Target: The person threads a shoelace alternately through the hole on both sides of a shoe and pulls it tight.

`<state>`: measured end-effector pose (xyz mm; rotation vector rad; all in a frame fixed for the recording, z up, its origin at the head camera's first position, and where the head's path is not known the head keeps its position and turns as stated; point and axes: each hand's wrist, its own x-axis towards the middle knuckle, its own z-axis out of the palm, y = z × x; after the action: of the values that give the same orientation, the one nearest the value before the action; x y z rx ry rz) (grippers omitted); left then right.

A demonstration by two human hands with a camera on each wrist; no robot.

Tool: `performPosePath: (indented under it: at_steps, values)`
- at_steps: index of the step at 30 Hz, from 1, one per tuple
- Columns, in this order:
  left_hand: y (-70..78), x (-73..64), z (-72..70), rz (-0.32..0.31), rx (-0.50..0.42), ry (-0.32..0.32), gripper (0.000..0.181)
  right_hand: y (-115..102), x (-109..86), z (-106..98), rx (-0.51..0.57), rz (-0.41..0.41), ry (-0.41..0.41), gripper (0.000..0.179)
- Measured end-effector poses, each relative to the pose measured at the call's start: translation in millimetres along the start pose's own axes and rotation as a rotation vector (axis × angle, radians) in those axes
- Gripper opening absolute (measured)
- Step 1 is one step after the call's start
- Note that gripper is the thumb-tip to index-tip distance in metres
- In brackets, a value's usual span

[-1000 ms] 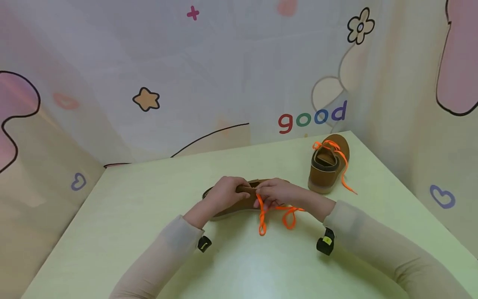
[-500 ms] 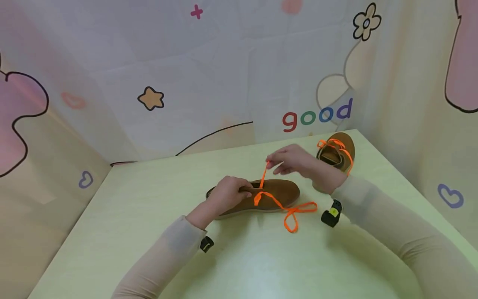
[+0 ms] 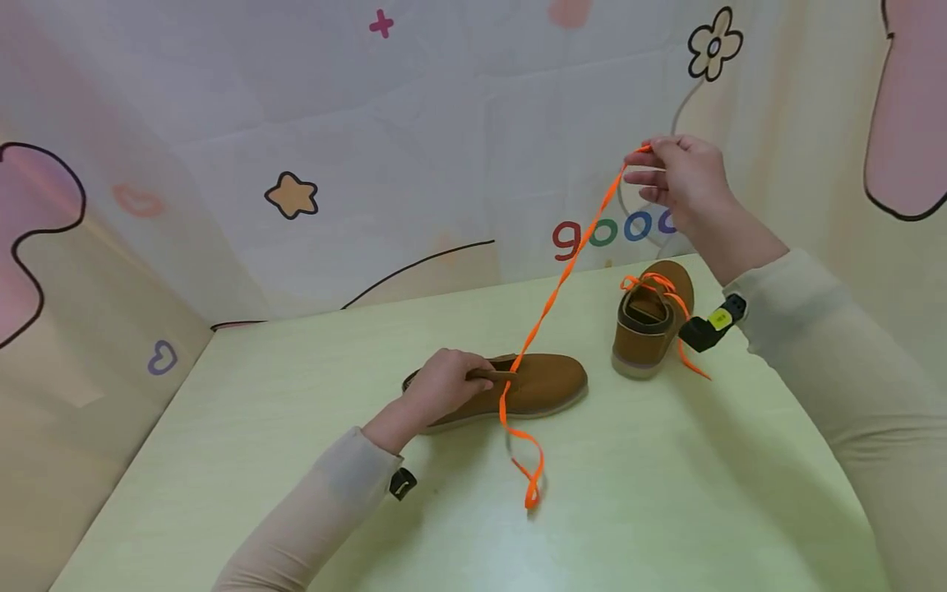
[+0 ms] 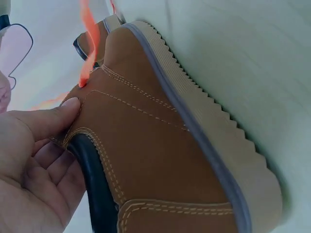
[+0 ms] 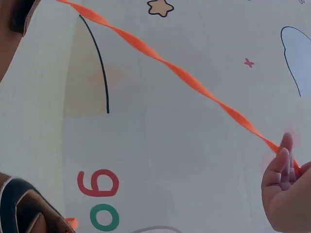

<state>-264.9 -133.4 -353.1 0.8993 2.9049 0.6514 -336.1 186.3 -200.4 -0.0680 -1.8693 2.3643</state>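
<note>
A brown shoe [image 3: 551, 382] lies on the table with its toe to the right. My left hand [image 3: 447, 385] pinches the eyelet flap at its opening; in the left wrist view the thumb [image 4: 65, 114] presses the brown upper [image 4: 141, 126] near the lace hole. High above the table on the right, my right hand [image 3: 688, 177] pinches an orange shoelace [image 3: 565, 271]. The lace runs taut and twisted from the shoe up to those fingers, as the right wrist view also shows. Its other end [image 3: 531, 460] hangs down the near side of the shoe onto the table.
A second brown shoe [image 3: 647, 329] stands at the back right, orange lace [image 3: 662, 284] threaded through it, one end trailing on the table. Behind the pale table [image 3: 311, 477] hangs a printed cloth backdrop [image 3: 399, 148]. Both wrists carry small black cameras.
My right hand has risen from the shoe up and to the right, drawing the lace through the flap. The loose loops beside the shoe have shrunk to a short tail. My left hand stays put.
</note>
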Motion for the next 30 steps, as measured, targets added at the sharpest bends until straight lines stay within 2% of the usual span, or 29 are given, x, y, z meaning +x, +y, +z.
performPosePath:
  at_steps: [3, 5, 8, 10, 12, 15, 18, 21, 25, 30]
  values:
    - [-3.1, 2.1, -8.0, 0.006, -0.028, -0.05, 0.017, 0.0, -5.6, -2.9, 0.002, -0.055, -0.048, 0.016]
    - [-5.9, 5.5, -15.7, 0.012, -0.034, -0.064, 0.022, 2.4, -12.1, -4.1, 0.011, -0.076, -0.126, 0.021]
    - [-9.5, 13.1, -29.7, 0.006, -0.012, -0.072, 0.028, 9.9, -25.2, -3.0, -0.001, -0.06, -0.265, 0.023]
    - [-11.8, 20.3, -36.7, -0.009, 0.042, -0.101, 0.031, 18.7, -35.4, 1.7, -0.11, -0.026, -0.343, 0.021]
    - [-13.3, 28.1, -40.7, -0.025, 0.112, -0.163, 0.032, 33.2, -45.0, 7.8, -0.262, 0.009, -0.427, 0.018]
    - [-13.1, 39.9, -41.4, -0.043, 0.215, -0.263, 0.033, 63.4, -55.6, 17.0, -0.488, 0.067, -0.562, 0.02]
    - [-11.2, 48.7, -39.2, -0.053, 0.287, -0.32, 0.029, 100.5, -59.6, 24.8, -0.66, 0.094, -0.67, 0.023]
    - [-9.0, 55.3, -37.7, -0.053, 0.327, -0.332, 0.022, 134.2, -59.1, 32.3, -0.821, 0.072, -0.691, 0.021]
    - [-10.6, 63.5, -38.2, -0.053, 0.333, -0.313, 0.022, 164.3, -56.1, 41.1, -0.969, -0.004, -0.644, 0.018]
    - [-19.3, 69.3, -40.1, -0.055, 0.3, -0.298, 0.027, 180.4, -48.1, 54.0, -0.983, -0.059, -0.602, 0.021]
